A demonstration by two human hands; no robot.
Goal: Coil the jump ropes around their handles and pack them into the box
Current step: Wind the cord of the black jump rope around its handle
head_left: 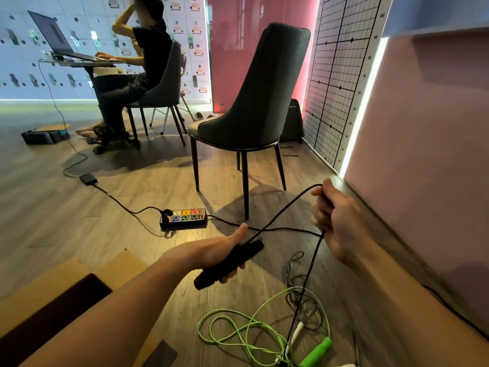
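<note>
Fingers [318,213] clamped: left hand [211,250] on black handle [230,263], right hand [336,221] on its rope [277,216]; coiling barely begun (green jump rope [316,352] lies loose).

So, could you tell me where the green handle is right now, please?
The green handle lies on the floor at the head view's bottom right, below the right hand, beside the loose green rope and a white handle.

Likely a gym or studio locker room: wall of locker doors [23,49], measuring grid chart [336,75], wood floor [79,221], chair [259,102], person [150,54] at laptop [53,35].
</note>
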